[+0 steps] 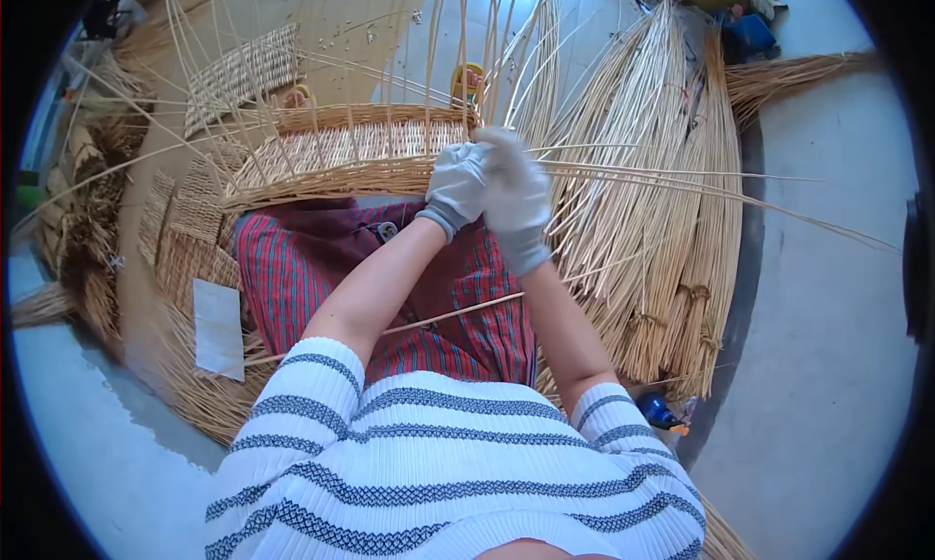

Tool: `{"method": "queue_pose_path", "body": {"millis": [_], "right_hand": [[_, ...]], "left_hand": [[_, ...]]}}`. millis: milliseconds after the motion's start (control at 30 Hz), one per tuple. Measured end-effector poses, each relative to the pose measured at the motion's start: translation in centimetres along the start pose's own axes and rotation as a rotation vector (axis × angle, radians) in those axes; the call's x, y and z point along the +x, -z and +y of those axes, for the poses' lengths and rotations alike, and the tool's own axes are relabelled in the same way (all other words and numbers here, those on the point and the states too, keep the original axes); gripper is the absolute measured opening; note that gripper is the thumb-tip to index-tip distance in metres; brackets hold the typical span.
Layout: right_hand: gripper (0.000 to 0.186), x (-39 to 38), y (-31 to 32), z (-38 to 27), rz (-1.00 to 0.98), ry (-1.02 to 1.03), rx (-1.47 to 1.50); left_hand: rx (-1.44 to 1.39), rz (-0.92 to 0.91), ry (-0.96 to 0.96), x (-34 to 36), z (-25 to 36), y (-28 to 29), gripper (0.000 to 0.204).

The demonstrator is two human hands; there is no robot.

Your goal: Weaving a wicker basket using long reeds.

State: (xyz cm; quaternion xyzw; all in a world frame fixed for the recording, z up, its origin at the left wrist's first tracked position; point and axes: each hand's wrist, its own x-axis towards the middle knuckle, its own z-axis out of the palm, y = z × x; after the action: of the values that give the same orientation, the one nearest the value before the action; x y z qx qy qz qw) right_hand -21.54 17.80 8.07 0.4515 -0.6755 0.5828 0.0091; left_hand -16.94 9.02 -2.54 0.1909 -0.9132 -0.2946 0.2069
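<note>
A half-woven wicker basket (331, 149) rests across my lap, with tall upright canes rising from its far side. My left hand (456, 182), in a pale work glove, is closed on the basket's right end. Beside it, also gloved, my right hand (517, 192) is at the same corner, smeared by motion, so its fingers do not show clearly. Several long loose canes (672, 178) stretch out to the right from that corner. Whether the right hand holds any of them is hidden by blur.
Large bundles of pale cane (633, 200) lie on the floor to the right. Woven panels (200, 205) and darker straw bundles (93, 209) lie left, near a white sheet (218, 328). A blue bottle (658, 410) lies by my right elbow. Upright canes crowd the space ahead.
</note>
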Motion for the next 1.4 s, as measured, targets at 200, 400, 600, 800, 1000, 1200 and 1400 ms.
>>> {"method": "queue_pose_path", "body": {"millis": [200, 400, 600, 800, 1000, 1200, 1400], "right_hand": [[0.031, 3.9, 0.9, 3.2, 0.015, -0.383, 0.598], [0.047, 4.6, 2.4, 8.7, -0.576, -0.420, -0.445], [0.031, 2.1, -2.2, 6.7, -0.161, -0.472, -0.868], [0.029, 3.1, -0.8, 9.8, -0.205, -0.336, -0.711], [0.021, 3.9, 0.4, 12.2, -0.083, -0.244, -0.840], [0.051, 4.0, -1.9, 8.6, 0.192, -0.003, -0.796], [0.040, -0.4, -15.5, -4.3, -0.166, 0.312, -0.265]], "left_hand": [[-0.500, 0.398, -0.004, -1.1, 0.3, 1.9, 0.036], [-1.176, 0.404, 0.508, -1.8, -2.7, 8.8, 0.024], [-0.407, -0.123, -0.195, 13.2, 3.1, 6.0, 0.063], [-0.538, 0.268, -0.188, 5.0, -0.4, 13.2, 0.058], [-0.129, 1.147, 0.575, -10.9, -17.6, 27.5, 0.016], [-1.160, 0.407, 0.701, -15.0, -24.5, 27.8, 0.084], [-1.619, 0.688, 0.616, -15.7, -25.7, 27.2, 0.091]]}}
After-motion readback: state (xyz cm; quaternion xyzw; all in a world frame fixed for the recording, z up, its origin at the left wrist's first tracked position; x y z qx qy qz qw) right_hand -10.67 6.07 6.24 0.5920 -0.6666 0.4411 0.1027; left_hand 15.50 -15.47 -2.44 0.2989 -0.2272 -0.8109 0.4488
